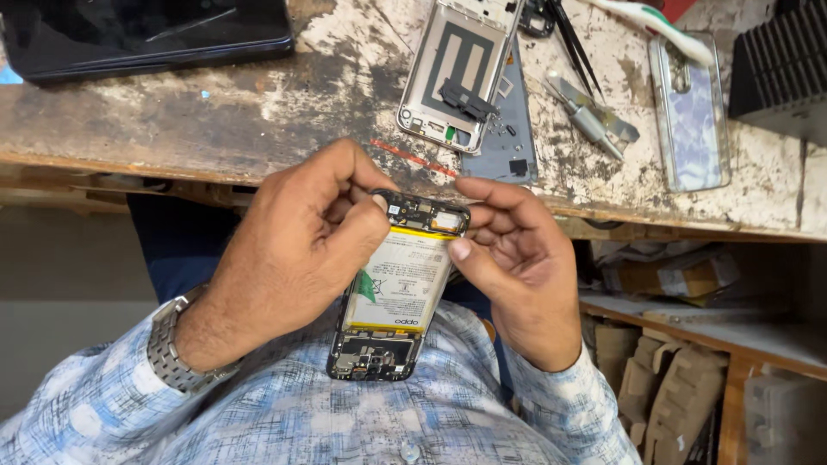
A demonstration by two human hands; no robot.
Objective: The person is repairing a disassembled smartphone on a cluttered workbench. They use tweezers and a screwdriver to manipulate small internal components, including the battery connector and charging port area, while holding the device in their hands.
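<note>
Two bare hands meet at the centre of the view around an opened phone (pixel 396 288) whose back cover is off, so its pale battery (pixel 401 284) and dark circuit boards show. From the left, at about ten o'clock, a dark flat device (pixel 146 30) with a glossy surface lies on the worn wooden bench (pixel 258 112). Lower, at about eight o'clock, a metal wristwatch (pixel 172 344) circles the left wrist above a blue-and-white patterned sleeve (pixel 95 405).

The left hand (pixel 297 254) is curled nearly closed, thumb and fingertips pinching the top left corner of the opened phone. On the battery a white label with a yellow band along its top and bottom edges covers most of the face, and a small green tab sits at its left edge, just beside the left hand's thumb base. The phone lies tilted between the two hands, its lower end resting against the shirt at six o'clock.

The right hand (pixel 517 263) is loosely curled, its thumb pressed on the battery's upper right corner and its fingers behind the phone's top edge.

At twelve o'clock a silver phone frame (pixel 452 73) lies on a grey back panel (pixel 508 138). Toward one o'clock sit black tweezers (pixel 573 39) and a grey metal tool (pixel 594 116); at two o'clock, a phone in a clear case (pixel 689 112). At four o'clock, brown cardboard packages (pixel 672 275) lie on a shelf (pixel 732 331) under the bench.
</note>
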